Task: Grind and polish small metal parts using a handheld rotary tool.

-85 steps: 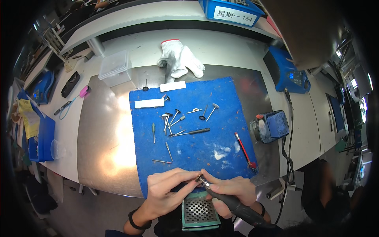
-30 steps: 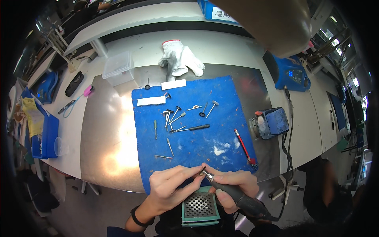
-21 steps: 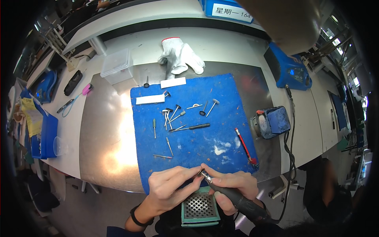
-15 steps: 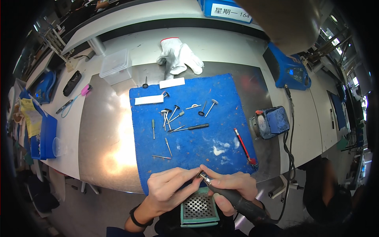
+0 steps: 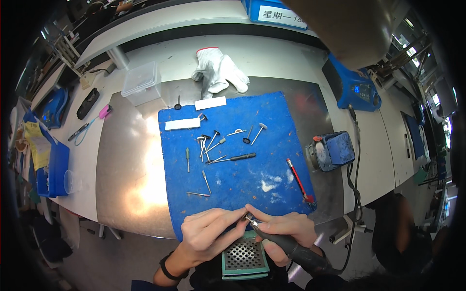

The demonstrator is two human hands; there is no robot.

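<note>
My right hand [image 5: 293, 228] is wrapped round a black rotary tool handpiece [image 5: 296, 250], its metal nose pointing up and left. A small bit at its tip meets the fingertips of my left hand [image 5: 206, 230]. Those fingers are pinched together on something small and dark at the bit, too hidden to name. Both hands are at the front edge of the blue cloth [image 5: 233, 182]. Below them is a green-framed perforated metal grate [image 5: 245, 277]. On the cloth lie several mounted burs and polishing bits [image 5: 206, 183], a black-handled screwdriver-like tool [image 5: 242, 156] and a red pencil [image 5: 297, 177].
A blue control unit [image 5: 352, 87] with a lit display stands at the right. A blue-topped metal block [image 5: 337, 148] sits beside the cloth, near the black cord [image 5: 357, 194]. White gloves [image 5: 221, 72] and a clear plastic box [image 5: 141, 82] are at the back.
The view has shifted very slightly. Both hands keep nearly the same pose, with the handpiece tip still at the left fingertips.
</note>
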